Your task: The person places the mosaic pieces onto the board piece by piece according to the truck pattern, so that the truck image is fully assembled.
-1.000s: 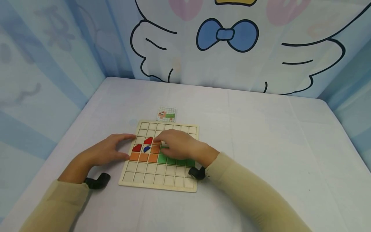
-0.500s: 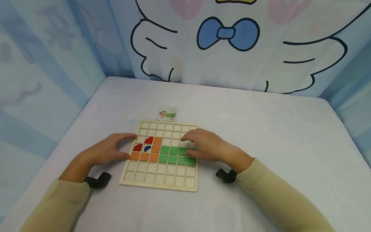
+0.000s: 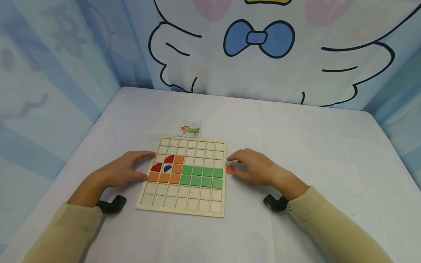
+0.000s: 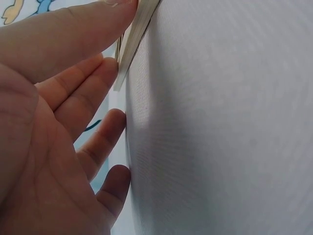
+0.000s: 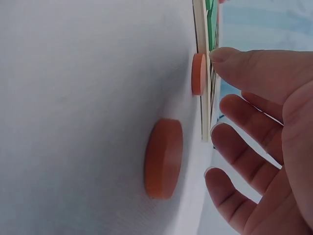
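A pale wooden grid board point(image 3: 180, 212) lies on the white table, with red, orange, green and blue-and-white tiles in its cells. My left hand point(image 3: 118, 171) rests along the board's left edge, index finger and thumb stretched to it. Just past the right edge is my right hand point(image 3: 256, 168), fingers loosely bent and holding nothing. An orange disc point(image 3: 230, 170) lies between its thumb and index finger; whether the thumb touches it I cannot tell. The right wrist view shows a second orange piece point(image 5: 164, 159) below the palm, which the hand hides from the head view.
A small picture card point(image 3: 190, 129) with a coloured grid pattern lies against the board's far edge. The white tabletop point(image 3: 312, 153) stretches to the right. Printed curtains point(image 3: 210, 65) hang behind the table and at its sides.
My right hand has moved right, off the board to beside its right edge. The orange and green tiles it covered now show, and so does the orange disc. My left hand stays in place.
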`<action>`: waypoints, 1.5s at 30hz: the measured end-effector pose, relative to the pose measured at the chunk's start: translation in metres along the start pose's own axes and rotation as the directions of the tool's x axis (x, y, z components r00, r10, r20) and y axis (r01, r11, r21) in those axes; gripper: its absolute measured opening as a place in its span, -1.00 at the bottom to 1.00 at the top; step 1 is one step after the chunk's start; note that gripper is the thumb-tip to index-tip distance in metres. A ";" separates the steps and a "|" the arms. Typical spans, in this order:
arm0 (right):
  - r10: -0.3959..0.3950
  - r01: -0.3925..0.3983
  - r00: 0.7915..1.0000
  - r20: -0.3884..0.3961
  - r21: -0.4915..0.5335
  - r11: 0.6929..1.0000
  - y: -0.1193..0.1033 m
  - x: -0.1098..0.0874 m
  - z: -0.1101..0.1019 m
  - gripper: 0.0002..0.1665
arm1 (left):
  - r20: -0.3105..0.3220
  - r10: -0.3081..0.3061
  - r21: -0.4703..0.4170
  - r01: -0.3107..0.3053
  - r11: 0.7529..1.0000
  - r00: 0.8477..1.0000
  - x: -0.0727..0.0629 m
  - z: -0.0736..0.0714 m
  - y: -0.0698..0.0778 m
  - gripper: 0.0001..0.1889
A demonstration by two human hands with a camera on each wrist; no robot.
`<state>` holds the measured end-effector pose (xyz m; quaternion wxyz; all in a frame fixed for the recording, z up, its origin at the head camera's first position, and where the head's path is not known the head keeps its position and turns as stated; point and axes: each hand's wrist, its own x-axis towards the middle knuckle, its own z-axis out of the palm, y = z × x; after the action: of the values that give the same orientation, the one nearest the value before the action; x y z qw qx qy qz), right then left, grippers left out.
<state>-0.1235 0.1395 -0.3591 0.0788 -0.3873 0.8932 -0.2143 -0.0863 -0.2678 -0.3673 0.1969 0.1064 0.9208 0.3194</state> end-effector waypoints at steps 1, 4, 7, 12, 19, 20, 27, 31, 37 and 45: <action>-0.002 0.002 1.000 -0.001 0.001 1.000 0.001 -0.001 0.000 -0.55 | -0.001 -0.002 0.000 0.002 1.000 1.000 0.000 0.000 0.000 -0.21; -0.013 0.013 1.000 -0.005 0.008 1.000 0.004 -0.003 0.002 -0.55 | -0.002 -0.003 -0.001 0.003 1.000 1.000 -0.001 0.000 0.000 -0.21; -0.015 0.015 1.000 -0.003 0.012 1.000 0.004 -0.003 0.004 -0.54 | -0.002 -0.006 -0.003 0.006 1.000 1.000 -0.001 0.001 -0.001 -0.21; -0.005 0.005 1.000 0.004 0.000 1.000 0.004 -0.001 0.006 -0.55 | -0.001 -0.001 -0.012 0.001 1.000 1.000 0.000 0.001 0.000 -0.22; 0.004 -0.004 1.000 0.010 -0.038 0.999 0.005 0.002 0.008 -0.61 | 0.000 0.003 -0.008 -0.003 1.000 1.000 -0.001 0.000 0.001 -0.22; 0.003 -0.002 1.000 0.011 -0.039 0.999 0.004 0.002 0.009 -0.62 | 0.000 0.003 -0.008 -0.003 1.000 1.000 -0.001 0.000 0.002 -0.22; 0.004 -0.004 1.000 0.009 -0.043 0.999 0.000 0.006 0.010 -0.74 | -0.002 0.001 -0.013 -0.001 1.000 1.000 -0.001 0.000 0.001 -0.22; -0.002 0.003 1.000 0.016 -0.084 0.996 -0.002 0.008 0.009 -0.76 | -0.001 -0.004 -0.009 0.004 1.000 1.000 -0.001 0.000 0.002 -0.22; -0.008 0.010 1.000 0.014 -0.125 0.992 -0.004 0.009 0.010 -0.77 | -0.005 -0.001 0.000 0.001 1.000 1.000 -0.001 0.001 0.002 -0.22; -0.035 0.028 0.998 -0.054 -0.119 0.992 -0.007 0.006 0.006 -0.80 | -0.001 -0.010 0.000 0.010 1.000 1.000 -0.001 0.000 0.001 -0.22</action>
<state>-0.1216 0.1289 -0.3608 0.0273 -0.3991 0.9000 -0.1729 -0.0853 -0.2674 -0.3664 0.1980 0.1014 0.9214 0.3186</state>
